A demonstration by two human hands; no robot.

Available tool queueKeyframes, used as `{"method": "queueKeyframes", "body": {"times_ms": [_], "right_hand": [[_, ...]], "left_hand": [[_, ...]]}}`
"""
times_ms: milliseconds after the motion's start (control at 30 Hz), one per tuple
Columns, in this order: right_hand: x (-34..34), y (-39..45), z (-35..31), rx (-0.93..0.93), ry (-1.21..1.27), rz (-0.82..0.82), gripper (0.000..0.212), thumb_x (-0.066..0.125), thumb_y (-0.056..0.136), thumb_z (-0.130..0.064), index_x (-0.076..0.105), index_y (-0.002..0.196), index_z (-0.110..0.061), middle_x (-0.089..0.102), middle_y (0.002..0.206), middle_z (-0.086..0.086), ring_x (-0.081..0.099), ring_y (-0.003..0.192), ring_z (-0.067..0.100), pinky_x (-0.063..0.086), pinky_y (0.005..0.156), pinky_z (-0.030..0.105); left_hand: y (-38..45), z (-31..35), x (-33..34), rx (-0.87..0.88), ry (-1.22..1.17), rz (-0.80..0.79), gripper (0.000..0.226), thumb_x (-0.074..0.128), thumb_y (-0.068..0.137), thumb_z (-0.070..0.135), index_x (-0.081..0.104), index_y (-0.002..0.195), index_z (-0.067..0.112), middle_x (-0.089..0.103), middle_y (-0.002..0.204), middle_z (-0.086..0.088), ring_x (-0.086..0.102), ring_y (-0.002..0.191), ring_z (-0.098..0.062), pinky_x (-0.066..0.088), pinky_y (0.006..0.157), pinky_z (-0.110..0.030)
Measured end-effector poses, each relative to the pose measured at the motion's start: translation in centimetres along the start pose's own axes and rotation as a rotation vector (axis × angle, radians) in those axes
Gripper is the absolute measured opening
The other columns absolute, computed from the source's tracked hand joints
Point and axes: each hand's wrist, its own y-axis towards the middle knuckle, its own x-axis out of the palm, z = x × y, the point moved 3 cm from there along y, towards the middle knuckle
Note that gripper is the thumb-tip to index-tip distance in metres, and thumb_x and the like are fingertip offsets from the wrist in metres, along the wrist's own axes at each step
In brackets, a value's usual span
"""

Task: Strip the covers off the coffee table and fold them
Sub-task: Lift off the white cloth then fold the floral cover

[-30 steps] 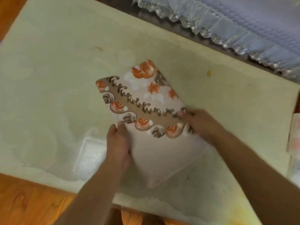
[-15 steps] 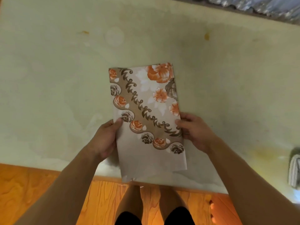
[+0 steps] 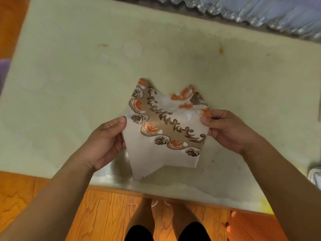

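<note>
A folded floral cover [image 3: 166, 129], beige with orange and brown roses and a scroll border, is held just above the coffee table [image 3: 86, 80]. My left hand [image 3: 106, 141] grips its left edge, thumb on top. My right hand [image 3: 225, 131] pinches its right edge near an orange rose. The cover is bowed between the hands, its far half creased and rising toward me. The table still wears a pale, stained, translucent sheet.
A frilled lilac fabric edge [image 3: 260, 13] runs along the far side of the table. A white folded item [image 3: 316, 176] sits at the right edge. Orange wood floor [image 3: 52, 206] and my legs show below the table's near edge.
The flat folded cover has been bent across its middle, its far half lifting up. Both hands shifted further along its side edges and drew closer to me.
</note>
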Motion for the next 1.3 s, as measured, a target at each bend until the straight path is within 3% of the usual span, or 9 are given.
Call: {"method": "queueKeyframes", "body": {"times_ms": [133,267,367,533,667,800,933,1067,1300], "right_hand": [[0.3,-1.6,-7.9,-0.164,-0.104,0.101,0.028,0.062,0.091,-0.01,0.07,0.114,0.003,0.074,0.11,0.015,0.07,0.102,0.023,0.055,0.09,0.03],[0.8,-3.9,-17.6,-0.454,-0.131,0.193,0.013,0.065,0.09,-0.01,0.077,0.093,-0.01,0.076,0.096,0.003,0.069,0.091,0.012,0.054,0.085,0.023],[0.3,-6.0,-20.8,-0.665,-0.232,0.243,0.014,0.078,0.079,-0.025,0.078,0.092,-0.019,0.071,0.105,0.001,0.063,0.104,0.013,0.048,0.103,0.029],[-3.2,-5.2,-11.1,-0.614,-0.64,0.45,0.018,0.078,0.084,-0.011,0.074,0.1,-0.003,0.063,0.107,0.0,0.06,0.099,0.006,0.046,0.089,0.018],[-6.0,-3.5,4.9,-0.273,-0.951,0.345,0.045,0.079,0.081,-0.025,0.067,0.124,-0.016,0.058,0.129,0.013,0.055,0.115,0.004,0.045,0.096,0.017],[-6.3,-4.3,11.0,-0.574,-1.594,0.306,0.035,0.063,0.087,-0.03,0.069,0.117,-0.015,0.055,0.136,0.014,0.047,0.127,0.039,0.044,0.103,0.053],[-6.0,-3.3,10.2,-0.703,-1.714,0.19,0.067,0.066,0.09,-0.038,0.049,0.145,-0.003,0.04,0.154,0.018,0.033,0.144,0.038,0.034,0.115,0.054],[-7.0,-1.6,9.8,-0.612,-1.948,-0.193,0.085,0.05,0.093,-0.058,0.016,0.158,-0.015,0.022,0.164,0.011,0.011,0.154,0.029,0.017,0.124,0.049],[-7.2,-0.6,9.7,-0.537,-2.059,-0.262,0.098,0.029,0.087,-0.082,0.007,0.161,-0.022,-0.002,0.166,0.012,-0.008,0.154,0.033,0.001,0.125,0.05]], "left_hand": [[0.2,8.4,5.4,0.112,0.134,0.007,0.029,0.046,0.105,0.027,0.072,0.11,0.014,0.076,0.106,-0.001,0.069,0.092,-0.011,0.046,0.096,-0.034],[-0.3,18.3,11.0,0.345,0.208,0.014,0.024,0.051,0.103,0.03,0.071,0.108,0.018,0.075,0.108,0.006,0.066,0.097,-0.008,0.042,0.105,-0.033],[-2.0,21.1,12.6,0.571,0.373,0.036,0.02,0.061,0.099,0.033,0.077,0.091,0.023,0.077,0.104,0.005,0.066,0.094,-0.009,0.048,0.09,-0.025],[-0.8,12.7,9.3,0.661,0.894,0.124,0.014,0.074,0.09,0.036,0.074,0.1,0.027,0.063,0.109,0.003,0.062,0.102,-0.005,0.042,0.087,-0.008],[2.6,-0.8,3.6,0.548,1.571,-0.094,0.05,0.054,0.074,0.048,0.07,0.116,0.027,0.065,0.125,-0.007,0.064,0.111,-0.03,0.047,0.092,-0.034],[4.4,-6.2,1.2,0.609,2.118,-0.207,0.049,0.044,0.088,0.033,0.06,0.129,0.011,0.051,0.148,-0.018,0.049,0.132,-0.044,0.03,0.113,-0.055],[5.6,-5.6,1.4,0.689,2.34,-0.383,0.058,0.048,0.091,0.036,0.055,0.137,0.001,0.049,0.146,-0.027,0.047,0.135,-0.044,0.006,0.125,-0.046],[6.5,-5.4,1.9,0.611,2.482,-0.512,0.092,0.057,0.085,0.065,0.031,0.157,0.016,0.043,0.147,-0.031,0.043,0.136,-0.047,0.025,0.119,-0.053],[6.2,-6.3,1.7,0.632,2.415,-0.45,0.088,0.049,0.091,0.06,0.014,0.162,0.025,0.036,0.152,-0.029,0.035,0.14,-0.047,0.031,0.116,-0.056]]}}
